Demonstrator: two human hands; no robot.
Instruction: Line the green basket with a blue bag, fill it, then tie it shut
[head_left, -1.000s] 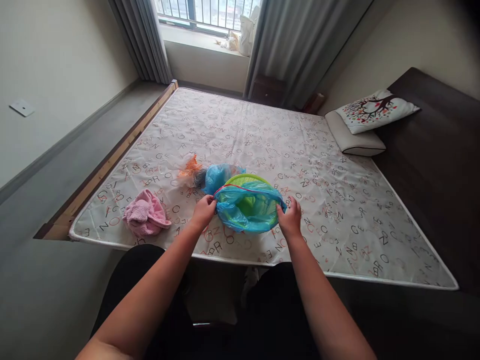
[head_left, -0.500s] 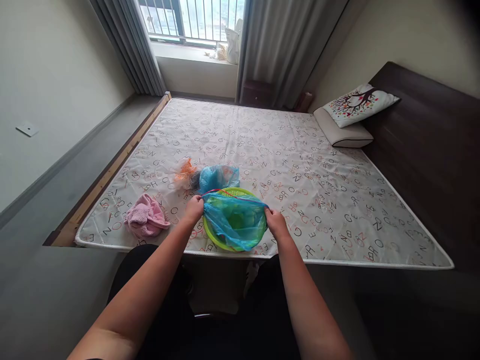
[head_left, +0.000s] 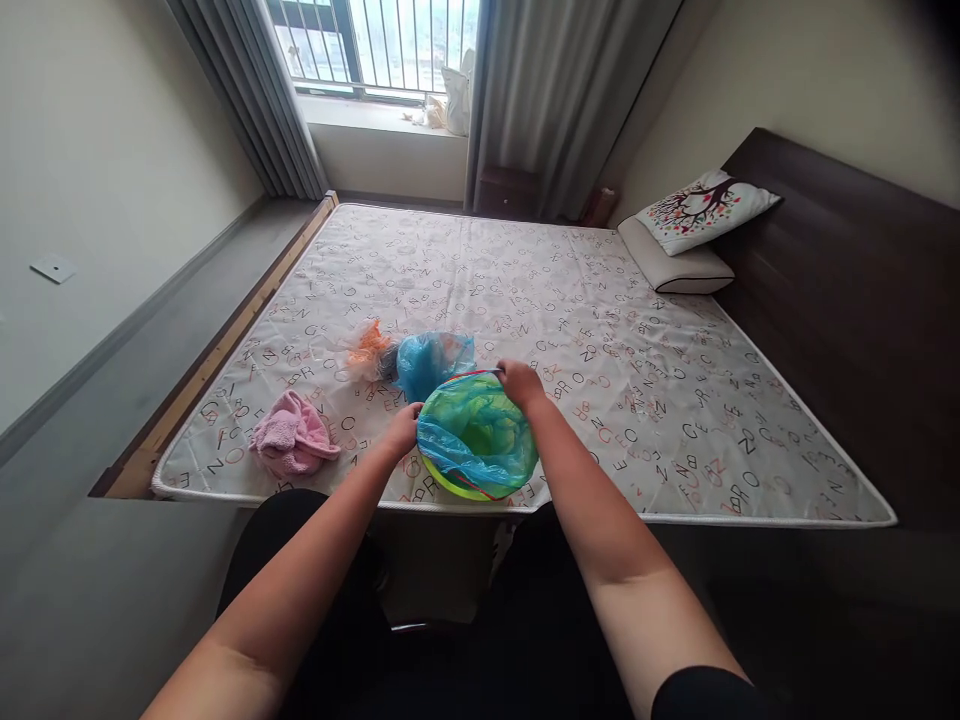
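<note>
A yellow-green plastic basket (head_left: 459,487) stands near the front edge of the mattress. Lining its inside is a thin blue plastic bag (head_left: 480,440) with a red drawstring edge, spread across most of the mouth. At the left rim my left hand (head_left: 405,428) is closed on the bag's edge. My right hand (head_left: 520,384) pinches the bag at the far right of the rim. Right behind the basket lies a crumpled blue plastic bag (head_left: 431,360). A pink towel (head_left: 294,436) is bunched up to the left of my left hand.
Clear and orange crumpled plastic (head_left: 369,345) rests beside the loose blue bag. The letter-printed mattress (head_left: 637,400) fills the middle, with a wooden bed rail (head_left: 225,360) along its left. Pillows (head_left: 701,215) lie by the dark headboard (head_left: 840,220).
My right hand has moved from the right side to the far rim, drawing the bag's edge over it. The bag now opens wider, and my left hand sits slightly lower.
</note>
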